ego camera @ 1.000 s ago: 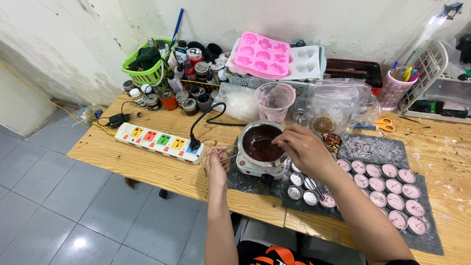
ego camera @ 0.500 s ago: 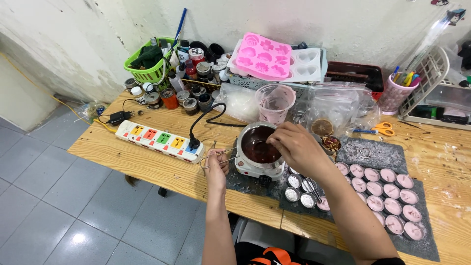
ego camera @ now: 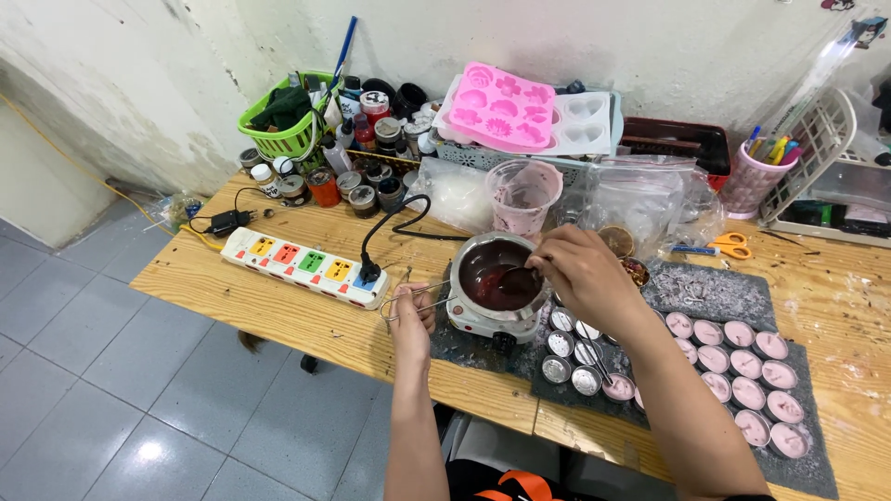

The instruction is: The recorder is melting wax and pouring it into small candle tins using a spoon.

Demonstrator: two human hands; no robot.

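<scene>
A small metal pot (ego camera: 492, 269) of dark red liquid sits on a white electric hotplate (ego camera: 492, 325) on the wooden table (ego camera: 278, 315). My right hand (ego camera: 575, 274) holds a spoon (ego camera: 518, 278) whose bowl dips into the liquid. My left hand (ego camera: 411, 320) grips the pot's thin wire handle (ego camera: 408, 297) at the left side. Right of the pot lie small round metal cups (ego camera: 566, 348), some empty, and rows of cups filled with pink wax (ego camera: 742, 371) on a dark mat (ego camera: 705, 292).
A white power strip (ego camera: 306, 264) with a black plug lies left of the pot. Behind stand a clear plastic cup (ego camera: 522, 195), jars, a green basket (ego camera: 283, 125), pink and white moulds (ego camera: 506, 107), plastic bags, orange scissors (ego camera: 733, 246) and a pen holder (ego camera: 756, 172).
My right hand has shifted slightly with the spoon in the pot. My left hand keeps its hold on the wire handle. The view has moved a little.
</scene>
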